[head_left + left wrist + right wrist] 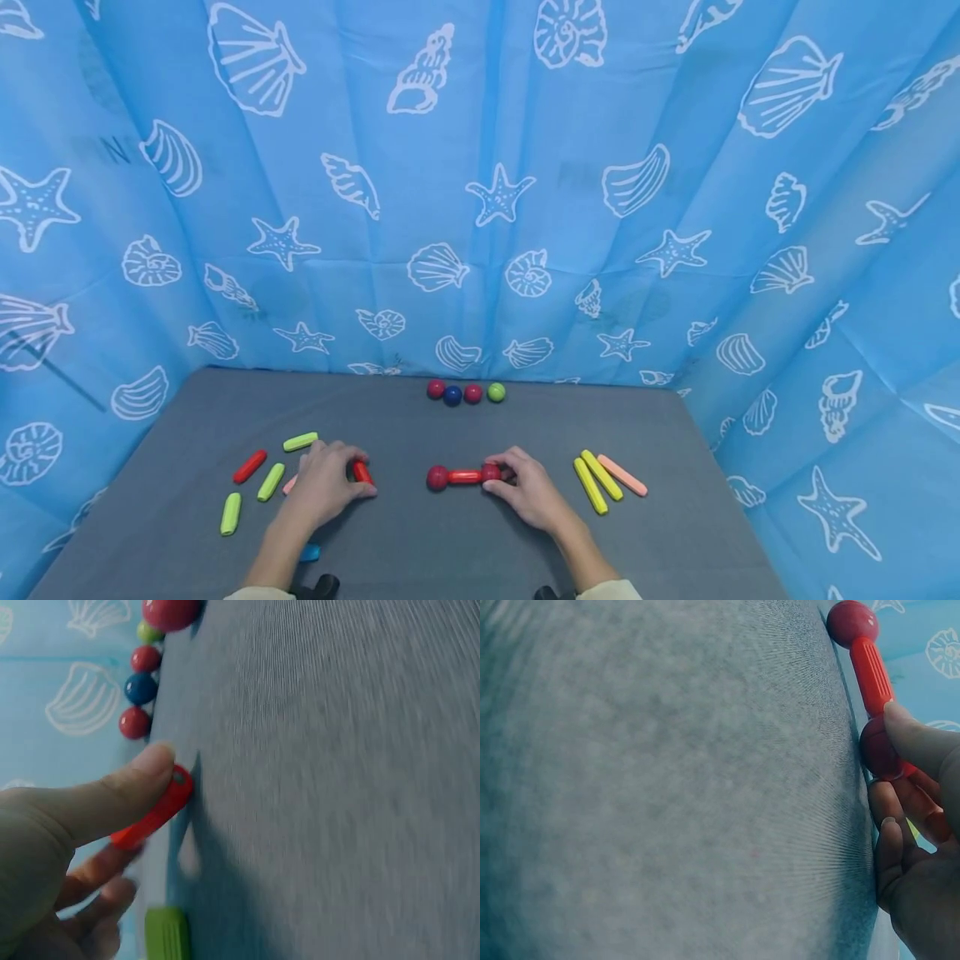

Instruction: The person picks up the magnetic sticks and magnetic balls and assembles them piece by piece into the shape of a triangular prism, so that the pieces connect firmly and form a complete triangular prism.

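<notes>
My left hand (324, 483) pinches a short red stick (159, 808) between thumb and fingers. In the left wrist view the stick is tilted, with a small hole showing at its near end. To the right, my right hand (529, 488) grips the dark red ball (880, 748) at one end of a dumbbell-shaped piece. A ribbed red rod (464, 477) joins that ball to a second dark red ball (437, 477) on the left. The two hands are apart, and the piece lies between them.
Left of the left hand lie lime-green sticks (231, 514) and a red stick (250, 466). A blue piece (309, 552) shows beside the left forearm. Yellow sticks (591, 486) and a salmon stick (622, 475) lie at right. Several balls (453, 396) line the grey table's back, before a blue curtain (480, 317).
</notes>
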`<state>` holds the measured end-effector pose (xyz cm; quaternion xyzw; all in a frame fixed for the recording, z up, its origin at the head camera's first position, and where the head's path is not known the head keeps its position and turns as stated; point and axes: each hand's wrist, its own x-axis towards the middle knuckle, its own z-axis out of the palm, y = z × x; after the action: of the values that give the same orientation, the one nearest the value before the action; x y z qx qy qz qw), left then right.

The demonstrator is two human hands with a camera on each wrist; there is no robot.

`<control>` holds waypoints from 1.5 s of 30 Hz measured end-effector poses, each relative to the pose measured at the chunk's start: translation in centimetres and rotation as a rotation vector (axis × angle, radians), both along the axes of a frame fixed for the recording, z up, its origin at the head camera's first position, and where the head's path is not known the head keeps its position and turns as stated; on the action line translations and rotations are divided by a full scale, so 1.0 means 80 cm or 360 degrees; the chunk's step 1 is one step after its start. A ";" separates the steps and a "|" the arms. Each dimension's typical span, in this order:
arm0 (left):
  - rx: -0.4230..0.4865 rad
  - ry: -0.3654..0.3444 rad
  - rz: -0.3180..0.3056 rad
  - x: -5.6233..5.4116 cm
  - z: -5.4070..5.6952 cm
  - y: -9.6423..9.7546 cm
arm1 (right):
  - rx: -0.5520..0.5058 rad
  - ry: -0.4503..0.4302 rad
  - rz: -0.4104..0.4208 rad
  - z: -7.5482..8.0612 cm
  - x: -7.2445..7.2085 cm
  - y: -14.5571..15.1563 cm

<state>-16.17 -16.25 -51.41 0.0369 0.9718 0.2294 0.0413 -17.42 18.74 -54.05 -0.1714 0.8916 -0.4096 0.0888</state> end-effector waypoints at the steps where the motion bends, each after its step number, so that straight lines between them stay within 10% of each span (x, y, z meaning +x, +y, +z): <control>1: 0.0046 -0.0002 -0.0007 -0.001 0.000 0.004 | 0.0001 -0.0005 -0.0001 0.000 0.000 0.000; 16: 0.0847 -0.0031 0.0208 -0.053 -0.003 0.092 | 0.0004 -0.0028 -0.0025 0.005 -0.001 0.000; 26: 0.0864 -0.0070 0.0110 -0.060 -0.017 0.131 | -0.0016 -0.0036 -0.0040 0.004 0.001 -0.006; 45: 0.0777 -0.0187 0.0034 -0.022 -0.024 0.122 | 0.0175 0.0004 0.0008 0.017 -0.001 -0.009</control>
<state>-17.95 -6.48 -53.34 0.0222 0.8838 0.4595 0.0852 -17.50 18.06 -52.69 -0.1690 0.9124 -0.3597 0.0980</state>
